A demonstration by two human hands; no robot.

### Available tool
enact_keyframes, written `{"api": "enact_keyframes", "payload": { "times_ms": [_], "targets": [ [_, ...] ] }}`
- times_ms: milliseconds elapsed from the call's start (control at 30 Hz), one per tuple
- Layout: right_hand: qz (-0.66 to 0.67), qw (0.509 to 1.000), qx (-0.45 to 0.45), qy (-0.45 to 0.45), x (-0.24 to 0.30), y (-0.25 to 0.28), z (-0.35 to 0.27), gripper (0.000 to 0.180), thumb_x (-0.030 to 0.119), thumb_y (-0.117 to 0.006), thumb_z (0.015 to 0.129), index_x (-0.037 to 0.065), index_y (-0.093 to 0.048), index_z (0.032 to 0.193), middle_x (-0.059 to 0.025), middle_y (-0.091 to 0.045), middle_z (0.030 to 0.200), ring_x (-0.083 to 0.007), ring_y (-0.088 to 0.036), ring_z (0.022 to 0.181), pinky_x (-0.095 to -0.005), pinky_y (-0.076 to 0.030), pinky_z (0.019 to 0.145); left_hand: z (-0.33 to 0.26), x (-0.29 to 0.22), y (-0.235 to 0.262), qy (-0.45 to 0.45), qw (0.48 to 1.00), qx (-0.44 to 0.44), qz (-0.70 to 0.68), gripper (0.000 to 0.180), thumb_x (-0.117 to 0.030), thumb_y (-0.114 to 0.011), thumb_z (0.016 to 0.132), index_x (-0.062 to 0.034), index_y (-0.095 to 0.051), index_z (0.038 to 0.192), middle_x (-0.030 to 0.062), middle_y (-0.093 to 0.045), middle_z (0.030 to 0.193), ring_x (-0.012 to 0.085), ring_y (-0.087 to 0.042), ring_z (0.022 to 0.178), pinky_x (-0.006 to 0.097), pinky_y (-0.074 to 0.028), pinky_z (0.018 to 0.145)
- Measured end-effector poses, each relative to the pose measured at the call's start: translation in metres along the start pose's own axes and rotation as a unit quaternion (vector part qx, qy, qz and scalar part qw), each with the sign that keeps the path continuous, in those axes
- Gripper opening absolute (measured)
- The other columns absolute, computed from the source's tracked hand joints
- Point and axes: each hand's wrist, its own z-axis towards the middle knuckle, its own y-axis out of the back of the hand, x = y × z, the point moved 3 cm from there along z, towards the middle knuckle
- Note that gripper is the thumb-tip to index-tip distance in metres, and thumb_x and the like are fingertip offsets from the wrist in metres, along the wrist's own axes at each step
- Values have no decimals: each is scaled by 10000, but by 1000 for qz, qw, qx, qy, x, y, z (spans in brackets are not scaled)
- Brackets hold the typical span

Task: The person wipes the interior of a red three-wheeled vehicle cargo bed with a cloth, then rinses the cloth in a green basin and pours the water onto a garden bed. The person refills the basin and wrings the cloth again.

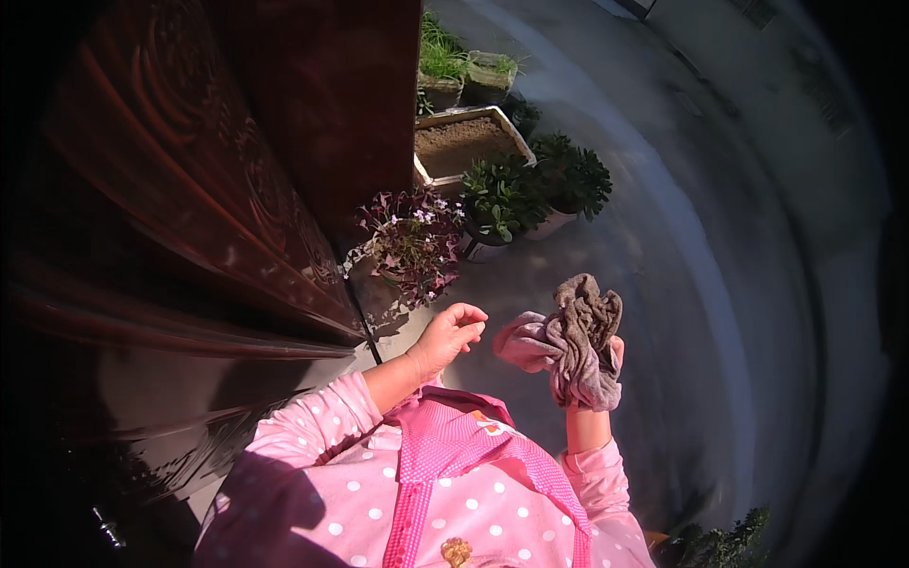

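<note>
A crumpled cloth point(582, 331), brownish grey with dull pink parts, is bunched up in my right hand point(617, 351). Most of that hand is hidden behind the folds; only some fingertips show at the cloth's right edge. To the left, apart from the cloth, my left hand point(449, 337) is raised in front of my chest. Its fingers are curled together with the thumb close to them, and nothing shows between them. Both arms wear pink sleeves with white dots, and a pink apron point(454, 440) covers my front.
A dark red carved door point(208, 189) stands close on my left. Ahead are a purple-leaved plant point(417, 241), green potted plants point(507, 194), a soil-filled planter box point(464, 147) and grassy pots point(442, 52). Grey paving point(663, 312) stretches to the right; another plant point(724, 544) is at lower right.
</note>
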Motion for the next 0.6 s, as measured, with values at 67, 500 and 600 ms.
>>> {"api": "enact_keyframes", "payload": {
  "times_ms": [67, 500, 600],
  "targets": [
    [-1, 995, 93, -30, 21, -37, 52, 506, 301, -425, 802, -31, -494, 1177, -203, -567, 1111, -342, -573, 942, -448, -483, 827, 32, -27, 17, -26, 999, -35, -14, 191, -163, -576, 865, -70, -546, 1030, -10, -551, 920, 70, -531, 782, 194, -429, 650],
    [-377, 919, 108, 41, 97, -128, 490, 429, 343, -380, 963, 50, -435, 1272, -85, -496, 1232, -200, -506, 1089, -346, -430, 926, 140, -92, 93, -124, 947, -242, -169, 154, -134, -526, 895, -60, -532, 1030, 15, -562, 924, 91, -533, 794, 214, -425, 668],
    [-565, 797, 198, 81, 82, -138, 586, 460, 343, -372, 967, 57, -389, 1326, -76, -431, 1315, -178, -430, 1181, -298, -346, 991, 177, -109, 96, -151, 936, -277, -157, 157, -158, -516, 901, -67, -534, 1027, 20, -566, 933, 102, -532, 807, 234, -425, 680]
  ]
}}
